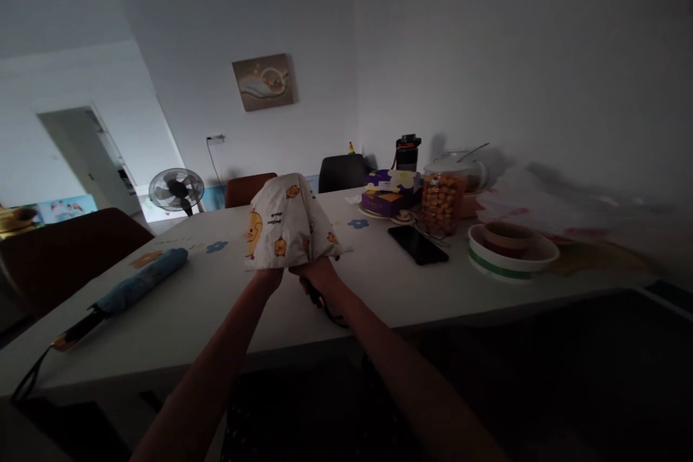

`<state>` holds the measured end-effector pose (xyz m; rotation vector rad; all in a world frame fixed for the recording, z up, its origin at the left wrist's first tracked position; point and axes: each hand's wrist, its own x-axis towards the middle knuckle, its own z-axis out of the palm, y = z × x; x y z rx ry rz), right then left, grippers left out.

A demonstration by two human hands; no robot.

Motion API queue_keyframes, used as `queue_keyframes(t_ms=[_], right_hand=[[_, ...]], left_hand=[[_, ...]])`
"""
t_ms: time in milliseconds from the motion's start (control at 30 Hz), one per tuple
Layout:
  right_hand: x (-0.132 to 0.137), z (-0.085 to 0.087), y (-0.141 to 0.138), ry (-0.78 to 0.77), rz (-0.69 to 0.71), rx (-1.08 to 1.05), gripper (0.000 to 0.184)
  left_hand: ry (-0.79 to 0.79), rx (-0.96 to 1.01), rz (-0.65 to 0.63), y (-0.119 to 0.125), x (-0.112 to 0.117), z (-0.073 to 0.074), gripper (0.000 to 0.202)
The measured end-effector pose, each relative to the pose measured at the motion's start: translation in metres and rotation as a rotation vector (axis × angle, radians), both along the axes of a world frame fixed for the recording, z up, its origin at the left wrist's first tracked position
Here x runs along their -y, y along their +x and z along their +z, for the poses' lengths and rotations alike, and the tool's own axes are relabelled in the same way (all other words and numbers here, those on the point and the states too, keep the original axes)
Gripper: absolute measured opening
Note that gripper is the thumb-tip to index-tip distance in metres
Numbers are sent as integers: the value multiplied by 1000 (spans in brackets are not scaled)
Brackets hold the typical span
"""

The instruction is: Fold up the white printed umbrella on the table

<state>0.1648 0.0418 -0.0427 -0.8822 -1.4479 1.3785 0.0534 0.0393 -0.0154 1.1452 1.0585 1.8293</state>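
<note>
A white umbrella (292,220) printed with yellow ducks is in front of me over the table, its cloth loose and partly folded. My right hand (320,276) is closed round its dark handle (312,294), from which a black strap hangs. Beneath the lower edge of the cloth is my left hand (269,279); the cloth covers its fingers, so their grip cannot be seen. To the left, a blue folded umbrella (144,281) lies on the table with its dark handle and strap toward the near edge.
On the right of the white table (373,296) are a phone (418,244), a jar of round orange-brown pieces (441,202), purple boxes (387,195), a black bottle (407,153), stacked bowls (513,267) and plastic bags (541,202). Chairs (70,245) surround the table; a fan (177,189) stands behind.
</note>
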Motion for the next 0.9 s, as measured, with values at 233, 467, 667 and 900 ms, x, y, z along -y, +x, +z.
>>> queue_keyframes(t_ms=[233,467,667,900], right_hand=[[-14,-5,-2,-62,-103,87,18],[-8,-2,4,-131,20,-27,21],[1,6,12,-294,175,-219,31],[3,5,9,-287,48,-129,46]], left_hand=[[63,-112,-114,14,32,-16,65],[-41,308,63,16,34,-14,37],[-120,409,-14,13,40,-10,23],[-107,437,-66,10,40,-14,21]])
